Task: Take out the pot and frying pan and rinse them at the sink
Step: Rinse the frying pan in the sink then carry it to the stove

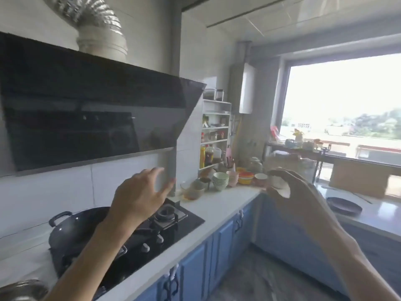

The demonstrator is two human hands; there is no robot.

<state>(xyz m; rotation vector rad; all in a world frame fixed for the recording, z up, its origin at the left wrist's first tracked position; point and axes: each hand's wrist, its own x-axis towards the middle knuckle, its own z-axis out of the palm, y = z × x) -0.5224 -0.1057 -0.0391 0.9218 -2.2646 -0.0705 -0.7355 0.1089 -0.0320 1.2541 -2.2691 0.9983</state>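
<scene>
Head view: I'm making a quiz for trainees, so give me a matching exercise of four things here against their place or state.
Things:
1. wok
2. left hand
3. right hand
4. bowls

Places or states:
A. stacked on the counter
B. holds something white
C. on the stove
D. open, fingers spread, above the stove

Pairs: 1-C, 2-D, 3-B, 4-A

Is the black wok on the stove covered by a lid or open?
Covered: a dark domed lid with a knob sits on the wok.
</scene>
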